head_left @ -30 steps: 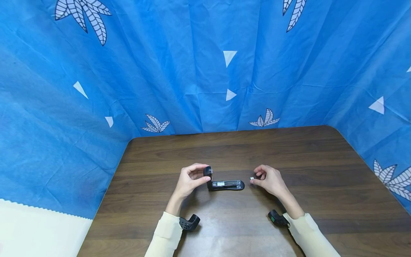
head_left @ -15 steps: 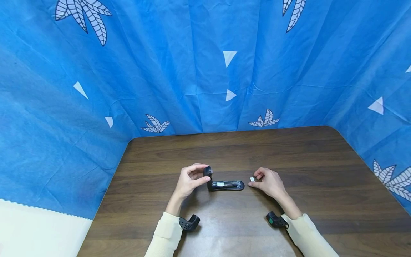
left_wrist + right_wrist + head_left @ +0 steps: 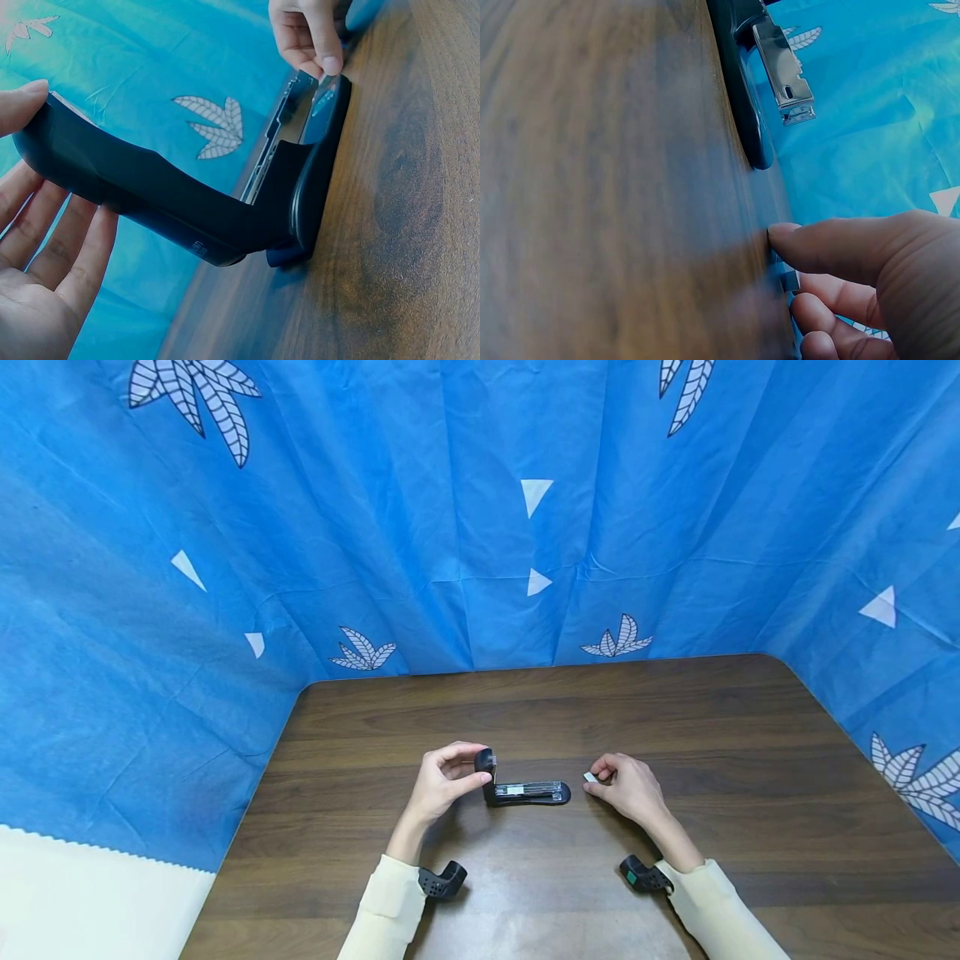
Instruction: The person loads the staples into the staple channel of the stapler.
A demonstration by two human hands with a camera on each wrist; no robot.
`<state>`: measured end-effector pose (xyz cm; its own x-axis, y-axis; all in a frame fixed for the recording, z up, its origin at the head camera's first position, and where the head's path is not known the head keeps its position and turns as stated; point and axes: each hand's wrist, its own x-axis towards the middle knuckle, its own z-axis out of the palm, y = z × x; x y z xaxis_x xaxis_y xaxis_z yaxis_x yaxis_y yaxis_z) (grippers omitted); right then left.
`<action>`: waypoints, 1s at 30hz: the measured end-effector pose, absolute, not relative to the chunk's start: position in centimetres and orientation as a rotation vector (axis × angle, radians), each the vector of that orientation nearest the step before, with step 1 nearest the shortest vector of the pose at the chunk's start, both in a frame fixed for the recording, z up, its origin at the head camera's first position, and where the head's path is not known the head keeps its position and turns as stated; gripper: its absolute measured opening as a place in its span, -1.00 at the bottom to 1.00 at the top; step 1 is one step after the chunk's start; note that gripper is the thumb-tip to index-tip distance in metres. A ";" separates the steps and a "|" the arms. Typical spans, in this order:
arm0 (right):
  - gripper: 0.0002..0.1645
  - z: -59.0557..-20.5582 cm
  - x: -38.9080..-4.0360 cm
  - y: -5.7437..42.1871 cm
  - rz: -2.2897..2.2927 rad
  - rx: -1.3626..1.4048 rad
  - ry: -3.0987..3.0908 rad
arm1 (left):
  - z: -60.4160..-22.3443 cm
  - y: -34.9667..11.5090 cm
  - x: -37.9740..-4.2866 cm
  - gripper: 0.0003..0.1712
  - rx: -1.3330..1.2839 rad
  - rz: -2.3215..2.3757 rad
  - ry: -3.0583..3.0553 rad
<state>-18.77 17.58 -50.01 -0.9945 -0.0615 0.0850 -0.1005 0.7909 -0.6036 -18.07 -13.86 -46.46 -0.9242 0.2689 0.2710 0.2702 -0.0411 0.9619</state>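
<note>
The left hand (image 3: 444, 781) is gripping the raised upper arm (image 3: 142, 176) of a black stapler (image 3: 555, 797), with thumb and fingers on opposite sides, and the right hand (image 3: 633, 787) is pinching a small silvery-white piece (image 3: 590, 777) at the tips of its thumb and fingers. We are finding this piece too small to name with certainty, but we are seeing it on the side which is facing the left hand.

The stapler is lying between the two hands, opened wide. We are seeing the upper arm standing up in the left hand, while the base (image 3: 319, 169) is resting on the brown wooden table (image 3: 540, 877) and is pointing toward the right hand. Its rounded end is stopping just beside the right fingertips, and a narrow gap is separating them. Above the base a shiny metal tray (image 3: 784, 67) is running in the same direction.

Behind each hand, at the wrist, we are noticing a black device: one near the left sleeve (image 3: 390, 906), another, bearing a green patch, near the right sleeve (image 3: 723, 914). Well beyond both hands a blue curtain (image 3: 487, 527) with leaf drawings and white triangles is hanging.
</note>
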 end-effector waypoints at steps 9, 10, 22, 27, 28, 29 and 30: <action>-0.81 -50.2 -18.8 17.6 0.998 0.127 -2.901 | -46.4 -13.8 -18.0 -0.53 -0.613 -2.187 -2.171; -0.81 -50.2 -18.8 17.6 0.997 0.131 -2.900 | -46.4 -13.8 -18.0 -0.54 -0.610 -2.187 -2.173; -0.84 -50.3 -18.8 17.5 1.009 0.136 -2.885 | -46.4 -13.8 -18.0 -0.54 -0.596 -2.180 -2.182; -0.87 -50.3 -18.8 17.5 0.994 0.121 -2.883 | -46.4 -13.7 -18.0 -0.54 -0.602 -2.174 -2.181; -0.88 -50.3 -18.8 17.6 0.993 0.119 -2.881 | -46.4 -13.7 -18.0 -0.54 -0.604 -2.173 -2.181; -0.88 -50.3 -18.8 17.6 0.994 0.119 -2.876 | -46.5 -13.7 -18.0 -0.54 -0.606 -2.173 -2.179; -0.89 -50.3 -18.8 17.6 0.997 0.117 -2.870 | -46.5 -13.7 -18.0 -0.54 -0.607 -2.172 -2.178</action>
